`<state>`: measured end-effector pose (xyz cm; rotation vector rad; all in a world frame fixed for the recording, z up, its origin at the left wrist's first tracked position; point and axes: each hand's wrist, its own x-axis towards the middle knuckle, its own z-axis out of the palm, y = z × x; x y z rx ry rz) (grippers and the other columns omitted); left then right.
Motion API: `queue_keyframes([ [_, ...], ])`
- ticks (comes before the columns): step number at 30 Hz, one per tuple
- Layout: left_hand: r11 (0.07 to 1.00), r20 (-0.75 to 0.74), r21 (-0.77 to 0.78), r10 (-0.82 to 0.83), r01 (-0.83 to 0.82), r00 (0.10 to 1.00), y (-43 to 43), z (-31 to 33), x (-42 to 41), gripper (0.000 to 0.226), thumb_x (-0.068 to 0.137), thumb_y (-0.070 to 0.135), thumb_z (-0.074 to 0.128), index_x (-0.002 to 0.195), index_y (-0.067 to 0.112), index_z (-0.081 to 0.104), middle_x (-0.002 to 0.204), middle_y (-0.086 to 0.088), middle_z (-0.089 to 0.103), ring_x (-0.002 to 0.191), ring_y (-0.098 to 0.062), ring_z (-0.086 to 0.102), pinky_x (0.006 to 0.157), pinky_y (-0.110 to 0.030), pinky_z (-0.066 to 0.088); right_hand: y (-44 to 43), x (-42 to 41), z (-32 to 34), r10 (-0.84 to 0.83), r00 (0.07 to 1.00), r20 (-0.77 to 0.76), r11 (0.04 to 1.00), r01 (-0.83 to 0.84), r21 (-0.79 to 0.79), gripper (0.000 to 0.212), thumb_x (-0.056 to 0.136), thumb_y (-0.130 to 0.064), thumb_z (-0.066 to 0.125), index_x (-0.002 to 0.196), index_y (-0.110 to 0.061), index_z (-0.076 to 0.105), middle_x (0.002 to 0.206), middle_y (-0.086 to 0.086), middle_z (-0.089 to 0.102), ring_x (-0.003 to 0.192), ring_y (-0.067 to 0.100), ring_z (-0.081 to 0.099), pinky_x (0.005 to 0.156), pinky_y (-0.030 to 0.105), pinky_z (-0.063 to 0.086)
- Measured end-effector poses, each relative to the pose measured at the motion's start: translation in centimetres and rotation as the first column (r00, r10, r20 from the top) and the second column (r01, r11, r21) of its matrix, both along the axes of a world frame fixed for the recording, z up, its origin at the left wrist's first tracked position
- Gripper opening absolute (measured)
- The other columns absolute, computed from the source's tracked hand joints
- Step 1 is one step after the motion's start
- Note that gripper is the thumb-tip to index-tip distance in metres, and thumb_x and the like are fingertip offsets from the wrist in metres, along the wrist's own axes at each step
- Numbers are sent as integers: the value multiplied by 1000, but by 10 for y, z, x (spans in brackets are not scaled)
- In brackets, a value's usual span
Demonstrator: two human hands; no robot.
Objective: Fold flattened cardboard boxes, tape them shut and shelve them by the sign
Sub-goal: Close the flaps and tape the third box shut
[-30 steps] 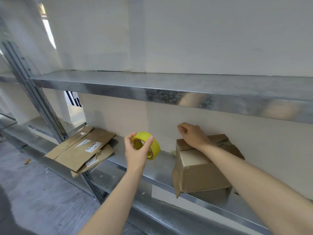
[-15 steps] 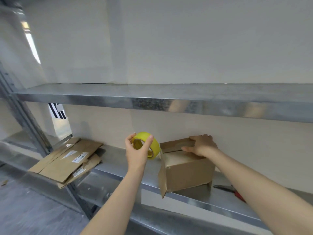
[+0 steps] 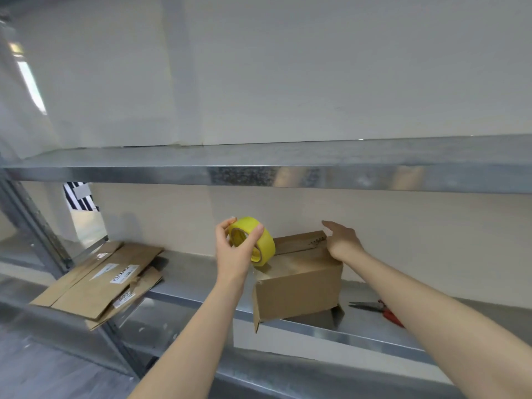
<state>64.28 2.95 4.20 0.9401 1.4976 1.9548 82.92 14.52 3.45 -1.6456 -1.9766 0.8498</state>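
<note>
Your left hand [image 3: 233,254] is gripping the yellow tape roll [image 3: 254,240], fingers curled round its rim, at the 9 o'clock top edge of the box [image 3: 299,286]. The box is sitting on the shelf [image 3: 187,272]. It is looking light and easily dented, so be bracing it by its stiff top edges. Your right hand [image 3: 342,243], flat on the flap a moment ago, is now lifting open-fingered at the 2 o'clock corner.

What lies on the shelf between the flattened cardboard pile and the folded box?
In the head view, only bare metal shelf lies there. The left hand, gripping the yellow tape roll, appears in front of that stretch beside the folded box.
</note>
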Motion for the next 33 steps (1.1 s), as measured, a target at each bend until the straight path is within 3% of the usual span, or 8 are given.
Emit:
queue_keyframes([
  [5,992,-57,10,-122,123,991,2,8,9,54,74,14,81,118,21,51,110,5,58,81,10,61,80,-23,52,-18,5,22,61,983,-171,987,-33,160,37,98,-46,45,120,-21,58,120,1,61,109,21,56,85,30,43],
  [10,976,-31,-29,-218,217,976,7,13,47,65,56,36,88,109,25,53,115,-4,59,104,-13,62,91,-44,53,-53,8,36,360,813,-458,931,-342,125,37,86,-56,56,81,-21,66,83,-7,67,82,8,60,84,30,46],
  [13,954,106,-35,-293,298,950,11,18,72,70,57,32,89,114,17,51,113,-10,60,105,-27,62,90,-50,52,-60,31,34,441,763,-473,881,-469,66,18,90,-40,63,87,-23,68,84,-11,66,81,2,58,79,22,44],
  [17,937,277,-71,-312,343,909,16,33,97,34,84,33,69,105,12,52,96,-8,59,86,-24,61,67,-40,54,-59,64,37,502,772,-390,856,-508,96,13,90,-26,66,102,-19,68,95,-9,70,85,0,61,82,18,48],
  [21,933,194,-254,-210,256,958,25,37,106,21,83,28,72,94,12,63,102,-15,67,104,-36,64,84,-54,55,-58,98,43,531,793,-298,844,-528,100,6,90,-28,66,95,-25,67,100,-5,70,96,8,63,84,11,44],
  [25,933,124,-300,-170,200,978,32,41,119,15,86,25,70,92,11,69,96,-10,70,94,-27,66,75,-33,53,-54,118,41,525,811,-259,851,-508,133,15,88,-36,67,93,-22,70,103,2,72,104,19,63,93,27,45],
  [30,941,-124,-302,-201,156,972,35,45,127,23,87,27,70,95,5,72,87,-6,73,81,-17,70,74,-24,57,-54,132,40,518,814,-262,855,-501,133,14,88,-35,67,93,-23,69,105,-1,72,105,12,62,80,7,41],
  [33,949,-151,-279,-197,149,969,41,48,123,22,87,23,70,91,1,71,82,-8,71,75,-18,68,64,-19,57,-52,131,39,504,820,-271,864,-476,164,18,89,-35,66,95,-19,68,102,0,72,101,15,64,82,14,45],
])
